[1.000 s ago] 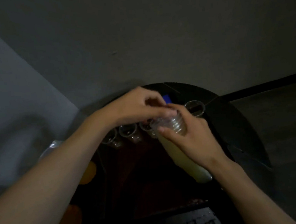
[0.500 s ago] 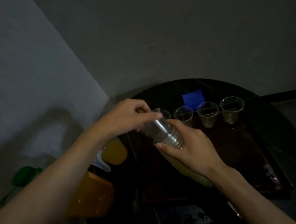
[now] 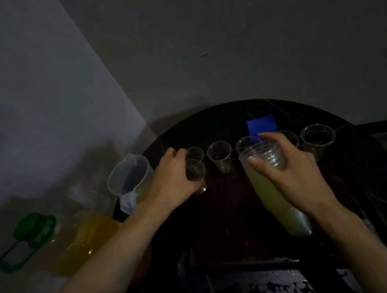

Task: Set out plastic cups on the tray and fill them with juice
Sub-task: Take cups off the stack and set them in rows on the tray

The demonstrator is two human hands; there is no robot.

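The single plastic cup (image 3: 195,172) that was being drawn off the stack half a second ago is now free, gripped in the left hand (image 3: 172,179) at the tray's (image 3: 231,218) far left, just near of the leftmost cup of the empty row (image 3: 219,156); whether it touches the tray I cannot tell. The right hand (image 3: 294,174), now well apart, clasps the sleeved cup stack (image 3: 264,156). Likely setting-out goes on, with the measuring jug (image 3: 128,174) and juice bottle (image 3: 85,238) waiting left

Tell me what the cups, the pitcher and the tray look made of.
Cups: clear, thin, glossy plastic; the tray shows through them. Pitcher: translucent plastic, matte; cloudy wall. Tray: dark reddish, glossy, perhaps lacquered wood or plastic; too dim to tell.
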